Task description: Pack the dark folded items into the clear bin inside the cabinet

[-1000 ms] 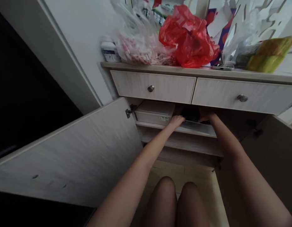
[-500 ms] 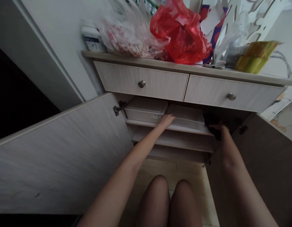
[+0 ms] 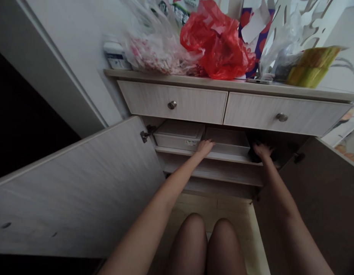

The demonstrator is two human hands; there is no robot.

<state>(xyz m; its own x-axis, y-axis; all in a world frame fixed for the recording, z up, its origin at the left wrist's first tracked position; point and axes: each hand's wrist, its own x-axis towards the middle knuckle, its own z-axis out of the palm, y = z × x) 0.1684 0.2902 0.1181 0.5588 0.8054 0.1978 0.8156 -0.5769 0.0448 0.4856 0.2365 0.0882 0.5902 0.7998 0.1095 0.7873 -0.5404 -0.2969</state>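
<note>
Two pale lidded boxes stand side by side on the cabinet's upper shelf point(image 3: 231, 157): a left box point(image 3: 173, 141) with a small label and a right box point(image 3: 230, 141). My left hand point(image 3: 206, 146) rests at the right box's front left corner, its fingers laid out flat toward the right. Deep in the shelf's right end, my right hand point(image 3: 262, 149) has its fingers spread over a dark object point(image 3: 253, 156). Shadow hides what kind of thing that is.
Both cabinet doors, left point(image 3: 108, 191) and right point(image 3: 317, 198), are swung out beside my arms. Two drawers point(image 3: 199, 101) are above. On the top lie a red plastic bag point(image 3: 217, 46), a clear bag point(image 3: 162, 49), a white jar point(image 3: 115, 55) and a yellow packet point(image 3: 314, 67).
My right hand has shifted slightly left and up onto the dark object, its fingers now spread. My left hand stays at the box corner. The view has tilted a little.
</note>
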